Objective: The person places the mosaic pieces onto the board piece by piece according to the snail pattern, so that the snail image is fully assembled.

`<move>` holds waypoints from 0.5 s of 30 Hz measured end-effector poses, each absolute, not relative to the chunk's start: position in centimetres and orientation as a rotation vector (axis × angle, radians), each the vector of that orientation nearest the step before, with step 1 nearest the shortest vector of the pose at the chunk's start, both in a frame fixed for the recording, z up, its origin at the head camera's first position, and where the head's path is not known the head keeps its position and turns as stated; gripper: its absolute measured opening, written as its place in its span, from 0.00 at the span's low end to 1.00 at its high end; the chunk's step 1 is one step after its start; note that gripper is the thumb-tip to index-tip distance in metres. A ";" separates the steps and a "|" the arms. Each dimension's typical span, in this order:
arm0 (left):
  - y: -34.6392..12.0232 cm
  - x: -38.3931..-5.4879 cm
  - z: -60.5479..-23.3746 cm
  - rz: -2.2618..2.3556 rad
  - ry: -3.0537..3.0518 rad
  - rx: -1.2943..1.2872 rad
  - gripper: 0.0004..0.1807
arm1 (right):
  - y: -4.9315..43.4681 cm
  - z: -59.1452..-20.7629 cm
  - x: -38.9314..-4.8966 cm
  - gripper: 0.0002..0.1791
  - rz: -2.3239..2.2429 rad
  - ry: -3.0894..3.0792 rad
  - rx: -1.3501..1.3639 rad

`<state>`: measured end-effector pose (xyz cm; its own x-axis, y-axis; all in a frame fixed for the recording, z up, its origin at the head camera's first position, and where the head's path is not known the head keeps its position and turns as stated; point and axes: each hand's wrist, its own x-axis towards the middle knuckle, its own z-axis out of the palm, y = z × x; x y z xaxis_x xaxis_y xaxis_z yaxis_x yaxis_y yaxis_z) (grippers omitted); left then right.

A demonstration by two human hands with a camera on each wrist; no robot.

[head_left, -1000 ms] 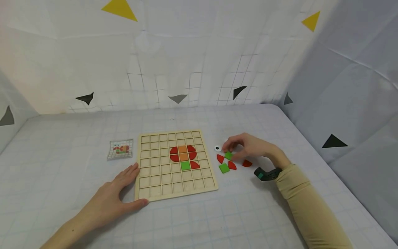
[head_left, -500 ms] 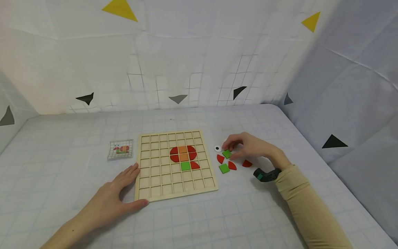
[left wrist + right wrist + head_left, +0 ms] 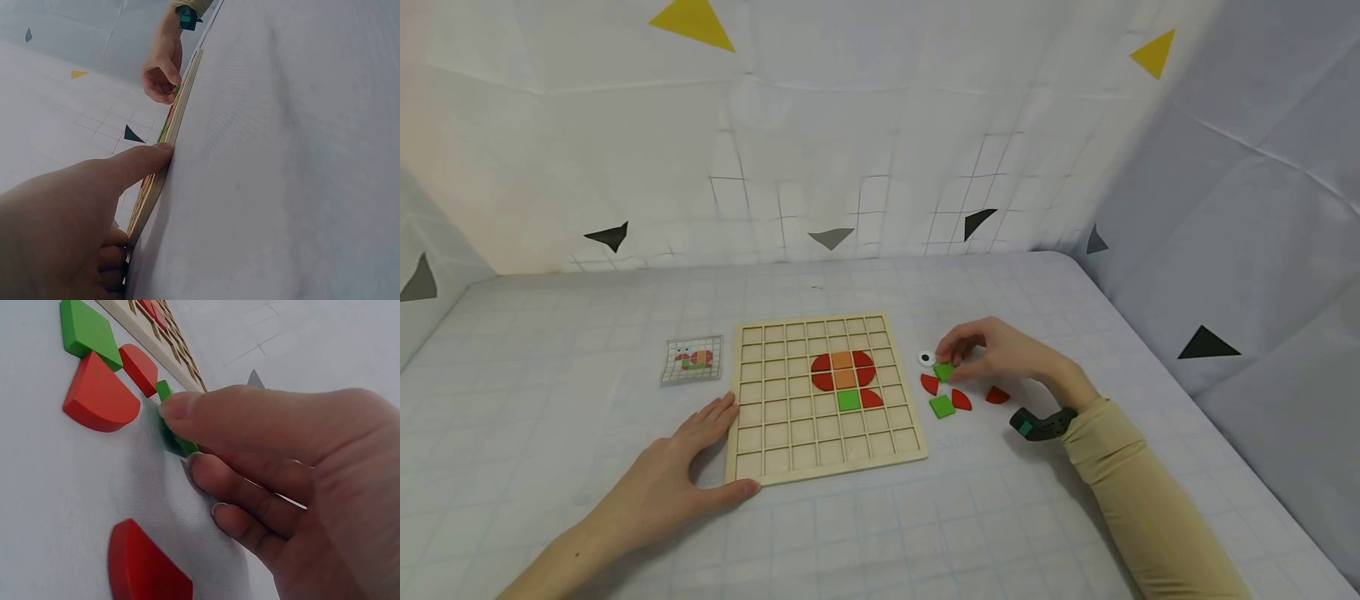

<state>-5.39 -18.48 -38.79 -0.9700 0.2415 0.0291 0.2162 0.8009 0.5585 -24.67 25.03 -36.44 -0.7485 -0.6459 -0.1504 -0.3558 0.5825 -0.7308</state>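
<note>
My right hand pinches a green square tile between thumb and fingers, low over the table. In the right wrist view that tile stands tilted, partly covered by the thumb. Around it lie a white eye disc, red quarter-round pieces and a second green square. My left hand rests at the near left corner of the wooden grid board, thumb on the front edge, fingers along the left edge. Set in the board are orange squares, red quarter-rounds and one green square.
A small picture card with a coloured figure on a grid lies left of the board. A white sheet with a faint grid covers the table. Behind rises a white backdrop with black and yellow triangles.
My right hand has drawn the green tile slightly left, close to the eye disc. One red quarter-round beside it has shifted a little left. The left hand stays in place.
</note>
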 end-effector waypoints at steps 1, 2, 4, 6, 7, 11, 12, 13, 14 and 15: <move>-18.5 -5.4 -38.8 0.903 2.940 0.375 0.55 | 25.0 -36.4 -24.7 0.17 -0.991 2.416 -0.805; -18.4 -5.4 -38.8 0.904 2.940 0.376 0.55 | 25.0 -36.4 -24.7 0.17 -0.997 2.421 -0.805; -18.4 -5.4 -38.8 0.904 2.942 0.379 0.55 | 25.0 -36.4 -24.7 0.17 -1.007 2.430 -0.807; -18.4 -5.4 -38.8 0.905 2.942 0.380 0.55 | 24.9 -36.4 -24.6 0.16 -1.022 2.439 -0.813; -18.4 -5.4 -38.8 0.904 2.942 0.381 0.55 | 24.8 -36.4 -24.6 0.16 -1.027 2.444 -0.819; -18.4 -5.4 -38.7 0.895 2.942 0.376 0.55 | 23.9 -36.0 -24.1 0.16 -1.061 2.455 -0.862; -18.4 -5.4 -38.7 0.893 2.940 0.374 0.55 | 23.6 -35.9 -24.0 0.17 -1.074 2.454 -0.876; -18.4 -5.4 -38.7 0.892 2.940 0.372 0.55 | 23.2 -35.8 -23.8 0.17 -1.082 2.456 -0.888; -18.4 -5.4 -38.7 0.890 2.940 0.370 0.55 | 22.8 -35.6 -23.5 0.17 -1.095 2.451 -0.900; -18.4 -5.4 -38.7 0.887 2.940 0.369 0.55 | 22.4 -35.5 -23.3 0.17 -1.105 2.448 -0.913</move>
